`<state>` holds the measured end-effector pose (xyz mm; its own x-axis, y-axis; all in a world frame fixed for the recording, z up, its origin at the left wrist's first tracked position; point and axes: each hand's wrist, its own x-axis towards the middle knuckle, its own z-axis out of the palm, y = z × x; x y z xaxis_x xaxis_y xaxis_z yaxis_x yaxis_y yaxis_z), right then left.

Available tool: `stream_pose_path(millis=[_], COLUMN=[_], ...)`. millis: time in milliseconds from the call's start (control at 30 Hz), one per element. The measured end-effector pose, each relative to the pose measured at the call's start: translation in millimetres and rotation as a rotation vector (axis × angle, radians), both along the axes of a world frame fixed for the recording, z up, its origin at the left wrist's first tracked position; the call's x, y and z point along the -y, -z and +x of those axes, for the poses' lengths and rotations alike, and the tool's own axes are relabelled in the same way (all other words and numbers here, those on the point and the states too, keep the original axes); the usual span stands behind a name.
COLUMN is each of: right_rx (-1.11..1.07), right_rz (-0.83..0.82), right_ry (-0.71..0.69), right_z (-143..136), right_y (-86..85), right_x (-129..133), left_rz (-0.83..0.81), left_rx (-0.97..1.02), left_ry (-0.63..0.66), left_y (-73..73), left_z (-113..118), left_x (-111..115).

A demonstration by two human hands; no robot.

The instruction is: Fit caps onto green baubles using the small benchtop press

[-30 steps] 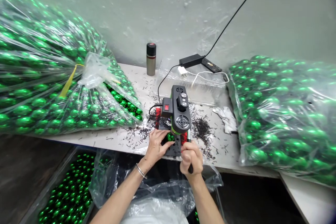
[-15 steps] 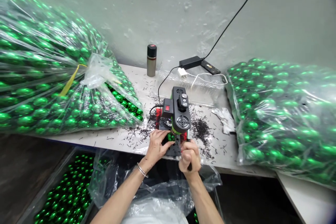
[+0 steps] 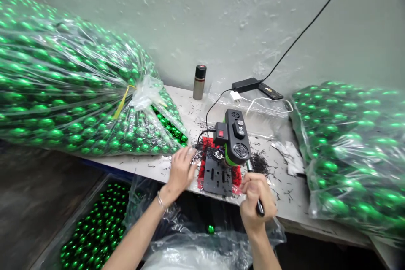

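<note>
My right hand (image 3: 257, 194) is wrapped around the black-gripped lever (image 3: 260, 209) of a small black and green bench machine (image 3: 238, 137) that looks like a drill press. Under its head lies a bare slotted black base plate (image 3: 218, 177) on a red mat (image 3: 200, 179). To the left, my left hand (image 3: 182, 171) reaches toward the mouth of a big clear bag of shiny green balls (image 3: 85, 105). Its fingers are stretched out, somewhat blurred, with nothing visible in them. One green ball (image 3: 210, 229) is below the table edge, over the clear plastic sheet (image 3: 190, 242).
Another full bag of green balls (image 3: 344, 152) stands at right. A bin of green balls (image 3: 95, 228) sits low at left. Behind are a bottle (image 3: 198, 84), a power adapter (image 3: 245, 85) and cables. Black shavings (image 3: 259, 164) and a white glove (image 3: 289, 158) lie on the table.
My left hand has left the green ball under the machine head and moved left, its fingers opening. That spot on the plate is now bare. My right hand stays on the lever; the view has shifted.
</note>
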<state>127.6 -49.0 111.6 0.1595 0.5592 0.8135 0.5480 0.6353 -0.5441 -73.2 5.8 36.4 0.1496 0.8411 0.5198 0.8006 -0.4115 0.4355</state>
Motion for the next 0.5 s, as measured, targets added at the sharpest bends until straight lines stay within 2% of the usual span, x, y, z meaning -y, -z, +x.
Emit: stream_pose_path(millis=[100,200,300,367,433,500], right_rx=[0.012,0.029,0.026,0.035,0.044,0.038], right_rz=[0.008,0.015,0.019,0.027,0.037,0.042], right_ry=[0.008,0.017,0.014,0.012,0.013,0.019], right_z=[-0.6,-0.3,0.5,0.9,0.8,-0.1], right_y=[-0.6,-2.0,-0.6,0.9,1.8,1.9], right_x=[-0.2,-0.4,-0.5,-0.7,-1.1,-1.5], left_rz=[-0.06,-0.113,-0.148,-0.184,-0.309,-0.492], left_rx=[-0.034,-0.046,-0.033,0.01,0.182,0.492], left_ry=[-0.051,-0.008,0.016,0.022,0.055,0.131], left_y=[-9.7,-9.2,-7.9,-11.9,-19.5,-26.7], left_z=[-19.0,-23.6,-22.9,-24.8,-27.5,-27.5], left_x=[-54.9,-78.7,-76.3,-69.0,-59.6,-47.7])
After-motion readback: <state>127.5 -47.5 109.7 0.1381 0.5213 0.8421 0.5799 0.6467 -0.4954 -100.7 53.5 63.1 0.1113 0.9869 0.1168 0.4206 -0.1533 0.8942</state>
